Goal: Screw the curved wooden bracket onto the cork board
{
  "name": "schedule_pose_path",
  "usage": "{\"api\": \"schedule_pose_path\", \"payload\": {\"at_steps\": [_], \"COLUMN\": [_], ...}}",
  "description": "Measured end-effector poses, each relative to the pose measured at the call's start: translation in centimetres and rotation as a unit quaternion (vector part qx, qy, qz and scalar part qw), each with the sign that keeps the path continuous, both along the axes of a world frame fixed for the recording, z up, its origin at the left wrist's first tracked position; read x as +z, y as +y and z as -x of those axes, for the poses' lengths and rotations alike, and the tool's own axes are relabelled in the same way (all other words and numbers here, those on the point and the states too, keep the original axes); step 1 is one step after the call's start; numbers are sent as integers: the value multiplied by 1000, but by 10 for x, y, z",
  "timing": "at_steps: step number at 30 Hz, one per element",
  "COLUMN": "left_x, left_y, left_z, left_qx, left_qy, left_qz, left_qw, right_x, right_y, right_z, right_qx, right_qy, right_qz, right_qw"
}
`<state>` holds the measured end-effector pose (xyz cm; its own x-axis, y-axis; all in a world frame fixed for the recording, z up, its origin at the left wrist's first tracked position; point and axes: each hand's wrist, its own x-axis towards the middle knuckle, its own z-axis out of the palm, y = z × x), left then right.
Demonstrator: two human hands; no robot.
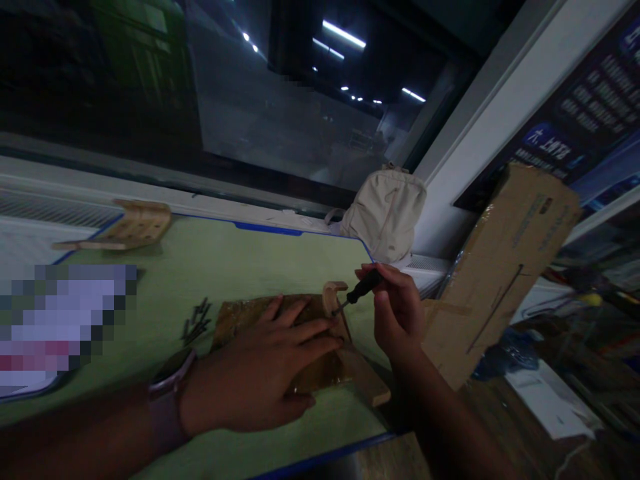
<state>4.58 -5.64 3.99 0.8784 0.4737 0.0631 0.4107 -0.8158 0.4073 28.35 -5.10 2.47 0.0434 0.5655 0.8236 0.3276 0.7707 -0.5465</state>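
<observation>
Right hand (397, 320) gripping screwdriver (363, 288), fingers curled shut on handle — tip just beside curved wooden piece (331, 298); left hand (260, 373) pressing open on wooden panel (240, 319) — screws (197, 323) lying at 9 o'clock.

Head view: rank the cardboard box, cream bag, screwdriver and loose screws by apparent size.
Largest to smallest: cardboard box, cream bag, then screwdriver and the loose screws. Those last two look about alike, and the screwdriver sits nearer the camera, so I can't rank them.

Head-worn view — forward and down, near left hand (255, 373) and right hand (397, 313)
</observation>
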Motion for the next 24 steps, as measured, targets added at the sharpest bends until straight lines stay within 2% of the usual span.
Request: {"api": "schedule_pose_path", "payload": {"at_steps": [4,10,13,20,24], "left_x": [1,0,-1,-2,-1], "left_y": [0,0,1,1,1], "left_z": [-1,1,1,0,1], "left_qx": [1,3,5,0,0], "left_qy": [-5,4,8,-8,-6], "left_qz": [-2,5,9,1,6], "left_qw": [1000,1000,1000,1000,1000], "right_x": [2,4,4,5,6], "right_y": [-1,2,2,-2,-1], "right_z": [3,-4,-5,3,0], "right_qx": [31,-33,-51,34,22], "right_qy": [-2,-14,-14,3,35], "right_qz": [3,-56,-55,-6,-9], "right_qw": [1000,998,997,999,999]}}
